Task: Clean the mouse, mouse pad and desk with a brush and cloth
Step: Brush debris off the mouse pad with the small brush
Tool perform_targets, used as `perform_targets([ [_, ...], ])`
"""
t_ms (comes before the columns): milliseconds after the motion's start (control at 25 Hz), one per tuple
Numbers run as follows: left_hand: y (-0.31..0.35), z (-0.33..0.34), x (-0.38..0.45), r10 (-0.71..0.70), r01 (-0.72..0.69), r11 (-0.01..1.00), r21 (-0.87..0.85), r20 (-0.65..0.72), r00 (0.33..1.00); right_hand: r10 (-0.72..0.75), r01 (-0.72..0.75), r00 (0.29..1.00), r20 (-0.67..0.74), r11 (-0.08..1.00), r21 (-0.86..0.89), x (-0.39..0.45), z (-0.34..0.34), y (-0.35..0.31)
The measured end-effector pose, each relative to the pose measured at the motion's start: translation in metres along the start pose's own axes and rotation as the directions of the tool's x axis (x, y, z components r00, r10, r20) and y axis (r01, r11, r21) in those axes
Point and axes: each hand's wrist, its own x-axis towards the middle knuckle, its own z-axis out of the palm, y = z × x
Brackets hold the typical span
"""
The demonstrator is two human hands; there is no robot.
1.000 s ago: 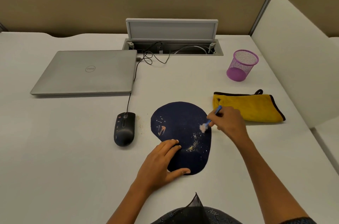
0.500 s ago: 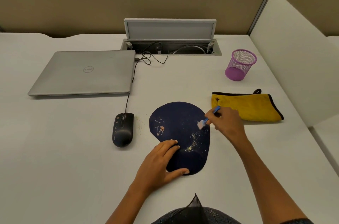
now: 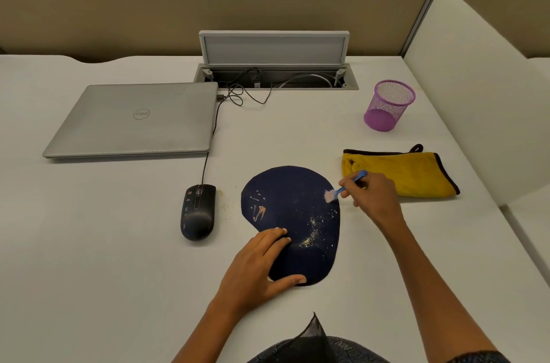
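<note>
Over the last 1 second the right hand [image 3: 370,193], pinching the blue brush [image 3: 346,188], had drawn its bristles up toward the far right edge of the mouse pad [image 3: 293,202]. The crumbs [image 3: 312,231] near the middle lay unswept. The left hand [image 3: 262,264] stayed flat, pinning the pad's near edge to the bench [image 3: 119,243]. The mouse [image 3: 198,212] and yellow cloth [image 3: 410,173] looked untouched, so cleaning seemed early.

- A closed silver laptop [image 3: 134,120] lies well beyond the left hand [image 3: 256,267], to its left.
- A purple mesh cup [image 3: 389,105] stands beyond the right hand [image 3: 372,193].
- An open cable box [image 3: 275,65] sits farther back.
</note>
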Motion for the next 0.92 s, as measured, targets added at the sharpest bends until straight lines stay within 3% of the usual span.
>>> perform_targets([
  [80,0.000,0.000,0.000,0.002,-0.002,1.000,-0.001,-0.005,1.000,0.049,-0.065,0.987,-0.156,0.993,-0.098,0.003,-0.007,0.004],
  [120,0.000,0.000,-0.001,0.001,-0.001,1.000,-0.002,-0.005,1.000,0.058,-0.070,0.981,-0.184,0.996,-0.063,0.004,-0.009,0.003],
  [280,0.000,0.000,-0.001,-0.004,0.004,1.000,-0.008,0.004,1.000,-0.015,0.013,1.000,0.009,0.985,0.172,0.002,-0.002,-0.003],
  [360,0.001,0.000,0.000,-0.002,0.002,1.000,-0.013,-0.003,1.000,-0.023,0.019,0.999,0.035,0.994,0.105,0.002,0.000,0.000],
  [480,0.001,-0.001,0.000,0.005,-0.005,1.000,-0.010,-0.012,1.000,0.092,-0.099,0.993,-0.080,0.991,-0.093,0.004,-0.008,0.004],
  [560,0.000,0.000,0.000,0.004,-0.005,1.000,-0.013,-0.009,1.000,0.102,-0.112,0.987,-0.121,0.991,-0.079,0.002,-0.014,0.001],
  [680,0.000,-0.001,0.000,-0.001,0.001,1.000,-0.012,0.002,1.000,-0.019,-0.004,0.996,0.085,0.966,0.258,-0.011,-0.008,-0.018],
  [800,0.001,-0.001,0.000,-0.012,0.012,1.000,-0.007,0.013,1.000,-0.181,0.070,0.903,0.390,0.957,0.282,-0.026,0.005,-0.033],
  [840,0.001,-0.002,0.000,-0.013,0.013,1.000,-0.004,0.014,1.000,-0.195,0.091,0.884,0.425,0.963,0.254,-0.025,0.008,-0.032],
  [920,0.002,-0.002,0.000,-0.006,0.006,1.000,0.002,0.004,1.000,-0.136,0.080,0.937,0.323,0.980,0.182,-0.018,0.009,-0.027],
])
